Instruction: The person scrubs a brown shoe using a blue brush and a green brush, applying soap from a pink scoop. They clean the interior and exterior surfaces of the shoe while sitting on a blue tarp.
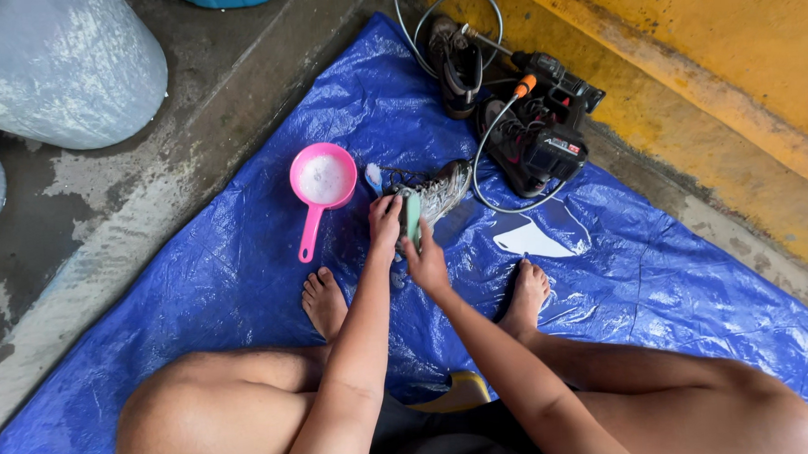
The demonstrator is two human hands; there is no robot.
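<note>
Knees [203,417], hands [404,236], shoe [434,191] mid-tarp [242,261]

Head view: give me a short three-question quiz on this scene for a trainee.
1. True or false: the pink scoop lies on the blue tarp and holds a white, foamy liquid.
2. Which thing does the right hand hold against the soapy shoe? A) a green brush B) a hose C) a rag
3. Fill in: the left hand rests on the ____ beside the brush.

Key: 1 true; 2 A; 3 shoe. The other dark shoe and the black power tool lie apart, near the yellow wall.
</note>
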